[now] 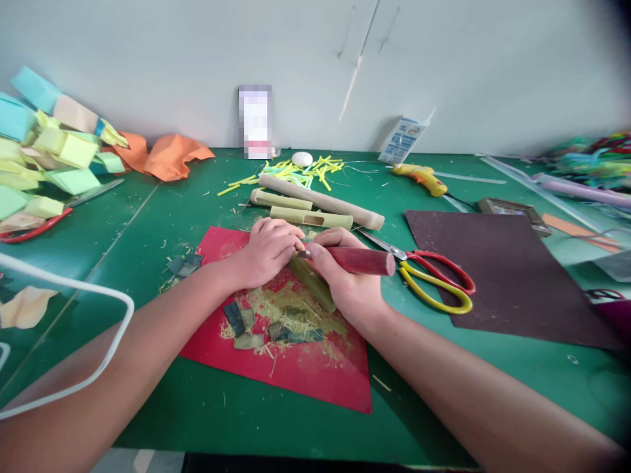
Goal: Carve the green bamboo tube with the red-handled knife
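My left hand (269, 253) is closed on the upper end of a bamboo tube (313, 284), its fingertips close to my right hand's. With my right hand (348, 279) I grip a carving knife by its thick red wooden handle (367, 260); the handle's butt points right. A short bit of metal shows by my fingers, while the blade's tip is hidden. The tube lies tilted over a red mat (320, 386). Pale shavings (296, 315) and several dark strips of bamboo skin (236, 318) are scattered below my hands.
Beyond my hands lie a slotted bamboo tube (335, 219) and a long wooden stick (315, 197). Open scissors (438, 279) rest partly on a dark brown sheet (517, 289). A yellow glue gun (421, 179) is farther back. Folded papers (64, 148) pile at left; a phone (255, 121) leans on the wall.
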Motion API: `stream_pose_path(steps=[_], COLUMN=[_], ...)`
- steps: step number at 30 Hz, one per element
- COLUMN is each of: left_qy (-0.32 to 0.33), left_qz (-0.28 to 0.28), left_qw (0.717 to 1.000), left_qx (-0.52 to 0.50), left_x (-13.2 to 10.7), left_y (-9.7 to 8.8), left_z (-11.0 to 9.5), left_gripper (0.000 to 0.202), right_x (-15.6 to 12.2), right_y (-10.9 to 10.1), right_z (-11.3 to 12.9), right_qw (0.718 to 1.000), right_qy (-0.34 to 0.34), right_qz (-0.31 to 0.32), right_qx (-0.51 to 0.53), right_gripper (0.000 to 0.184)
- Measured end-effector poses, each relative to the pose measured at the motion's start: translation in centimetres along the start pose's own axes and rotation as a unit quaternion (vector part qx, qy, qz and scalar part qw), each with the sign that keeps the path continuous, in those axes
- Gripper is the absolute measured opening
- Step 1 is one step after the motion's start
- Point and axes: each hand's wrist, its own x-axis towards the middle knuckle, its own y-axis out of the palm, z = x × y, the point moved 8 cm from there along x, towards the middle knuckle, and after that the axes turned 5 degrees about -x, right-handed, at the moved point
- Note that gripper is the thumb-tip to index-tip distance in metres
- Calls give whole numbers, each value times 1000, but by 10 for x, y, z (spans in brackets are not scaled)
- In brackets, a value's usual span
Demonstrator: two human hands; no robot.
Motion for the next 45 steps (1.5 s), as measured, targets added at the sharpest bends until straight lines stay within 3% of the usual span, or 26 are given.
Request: stream_pose_path(steps=[22, 41, 45], left_qy=[-1, -18, -22], left_qz=[0, 24, 28], left_qw=[1000, 1000, 999], left_qx=[-4, 1, -1], left_x=[1, -2, -2], left_y=[0, -1, -1], left_z=[0, -1, -2], left_gripper=[33, 41, 39], right_x=[-1, -6, -5], right_y=[-1, -11, -15], right_z=[-3, 2, -3], right_qw=[1000, 998, 996], right_qy=[16, -55, -6], right_qz=[-3, -33, -62], right_qx=[-21, 8, 56], right_gripper=[15, 24, 24])
